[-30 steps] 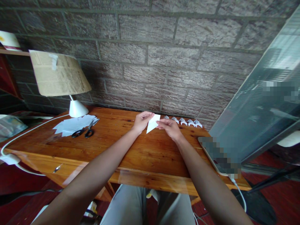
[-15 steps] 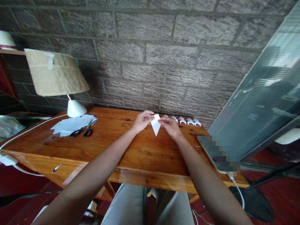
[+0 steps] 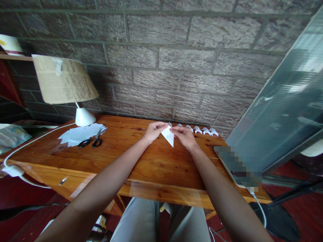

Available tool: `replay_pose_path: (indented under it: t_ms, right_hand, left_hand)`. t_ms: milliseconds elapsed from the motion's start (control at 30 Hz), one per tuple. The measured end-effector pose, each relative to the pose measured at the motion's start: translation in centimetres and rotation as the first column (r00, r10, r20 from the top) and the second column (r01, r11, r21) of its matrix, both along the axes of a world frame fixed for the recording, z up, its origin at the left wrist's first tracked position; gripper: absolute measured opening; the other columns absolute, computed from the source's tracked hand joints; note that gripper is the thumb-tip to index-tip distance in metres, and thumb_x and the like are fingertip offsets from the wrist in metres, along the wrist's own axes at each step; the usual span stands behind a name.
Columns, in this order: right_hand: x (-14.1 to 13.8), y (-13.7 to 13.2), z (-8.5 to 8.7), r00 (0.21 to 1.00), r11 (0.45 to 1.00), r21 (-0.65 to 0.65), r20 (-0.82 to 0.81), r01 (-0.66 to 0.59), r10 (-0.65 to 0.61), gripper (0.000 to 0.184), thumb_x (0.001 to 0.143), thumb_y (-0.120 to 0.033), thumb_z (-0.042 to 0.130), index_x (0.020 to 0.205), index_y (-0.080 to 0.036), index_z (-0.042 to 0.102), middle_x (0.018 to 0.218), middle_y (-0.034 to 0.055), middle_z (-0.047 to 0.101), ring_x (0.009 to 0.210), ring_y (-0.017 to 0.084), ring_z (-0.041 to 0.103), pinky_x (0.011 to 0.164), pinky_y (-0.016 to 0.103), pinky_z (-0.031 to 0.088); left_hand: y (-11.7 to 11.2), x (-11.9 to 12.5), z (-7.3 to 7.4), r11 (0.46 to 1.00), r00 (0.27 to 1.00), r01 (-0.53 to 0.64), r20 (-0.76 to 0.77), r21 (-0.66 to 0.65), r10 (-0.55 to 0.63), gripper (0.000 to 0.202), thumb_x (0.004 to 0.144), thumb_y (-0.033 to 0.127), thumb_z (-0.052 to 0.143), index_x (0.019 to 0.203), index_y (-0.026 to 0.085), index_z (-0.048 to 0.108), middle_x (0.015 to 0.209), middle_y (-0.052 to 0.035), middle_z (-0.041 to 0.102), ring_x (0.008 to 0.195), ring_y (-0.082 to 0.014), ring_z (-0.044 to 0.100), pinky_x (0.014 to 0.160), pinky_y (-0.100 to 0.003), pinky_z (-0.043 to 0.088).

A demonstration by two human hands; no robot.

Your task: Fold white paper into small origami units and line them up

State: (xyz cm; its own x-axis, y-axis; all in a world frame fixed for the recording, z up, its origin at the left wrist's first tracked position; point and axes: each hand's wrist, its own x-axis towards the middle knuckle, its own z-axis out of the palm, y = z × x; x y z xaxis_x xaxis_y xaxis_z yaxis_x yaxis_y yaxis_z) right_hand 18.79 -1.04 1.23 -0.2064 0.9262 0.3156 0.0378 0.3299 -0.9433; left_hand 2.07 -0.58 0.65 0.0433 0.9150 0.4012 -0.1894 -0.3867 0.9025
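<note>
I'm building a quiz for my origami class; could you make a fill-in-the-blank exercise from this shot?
1. The left hand and right hand together hold a folded white paper shaped like a ____.
2. On the loose sheets beside the lamp lie black-handled ____.
3. A row of small folded pieces lines the far edge of the table, before a wall of ____.
Missing words: triangle; scissors; brick.
</note>
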Motion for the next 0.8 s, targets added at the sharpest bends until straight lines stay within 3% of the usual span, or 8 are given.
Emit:
replay_pose_path:
  t_ms: [167, 333, 433, 567, 800]
  right_hand:
    - [0.1, -0.1, 0.0, 1.0, 1.0, -0.004, -0.017, 0.002, -0.002, 0.03, 0.062, -0.045, 0.077, 0.078, -0.02, 0.074, 0.079, 0.0028, 0.073, 0.068, 0.016, 0.061, 0.069, 0.031, 0.047]
    - [0.0, -0.3, 0.2, 0.999, 1.0, -0.012, -0.035, 0.003, -0.003, 0.029, 0.059, -0.043, 0.079, 0.076, -0.02, 0.074, 0.077, 0.0022, 0.073, 0.068, 0.017, 0.062, 0.072, 0.033, 0.048]
    - [0.0, -0.3, 0.2, 0.999, 1.0, 0.001, -0.045, -0.012, 0.012, 0.029, 0.061, -0.043, 0.078, 0.077, -0.02, 0.074, 0.078, 0.002, 0.073, 0.07, 0.017, 0.063, 0.074, 0.033, 0.047]
    - [0.2, -0.2, 0.1, 0.997, 0.998, -0.048, -0.068, 0.027, -0.03, 0.032, 0.06, -0.045, 0.078, 0.079, -0.019, 0.074, 0.075, 0.0026, 0.072, 0.065, 0.017, 0.061, 0.066, 0.031, 0.046]
    - [0.5, -0.1, 0.2, 0.993, 0.995, -0.059, -0.074, 0.085, -0.089, 0.033, 0.059, -0.044, 0.078, 0.077, -0.018, 0.072, 0.074, 0.0021, 0.071, 0.062, 0.015, 0.058, 0.063, 0.029, 0.044]
  left_hand:
    - [-0.1, 0.0, 0.1, 1.0, 1.0, 0.005, -0.03, -0.01, -0.005, 0.036, 0.064, 0.044, 0.078, 0.086, 0.015, 0.074, 0.069, -0.0029, 0.069, 0.06, -0.0124, 0.056, 0.057, -0.024, 0.04]
    - [0.0, -0.1, 0.0, 0.998, 0.999, 0.023, 0.046, -0.051, -0.021, 0.033, 0.062, 0.043, 0.079, 0.078, 0.015, 0.072, 0.069, -0.002, 0.068, 0.061, -0.0122, 0.058, 0.059, -0.024, 0.042]
    - [0.2, -0.4, 0.0, 0.969, 0.981, 0.161, 0.138, -0.185, -0.137, 0.032, 0.061, 0.041, 0.081, 0.079, 0.015, 0.072, 0.072, -0.0029, 0.069, 0.063, -0.0122, 0.06, 0.062, -0.024, 0.046]
    - [0.3, -1.0, 0.1, 0.863, 0.929, 0.356, 0.24, -0.358, -0.283, 0.032, 0.06, 0.035, 0.083, 0.082, 0.016, 0.072, 0.082, -0.0069, 0.072, 0.074, -0.0153, 0.065, 0.072, -0.028, 0.051]
    - [-0.1, -1.8, 0.5, 0.856, 0.91, 0.41, 0.202, -0.315, -0.362, 0.038, 0.067, 0.029, 0.08, 0.102, 0.02, 0.071, 0.103, -0.0086, 0.071, 0.088, -0.0154, 0.066, 0.078, -0.027, 0.051]
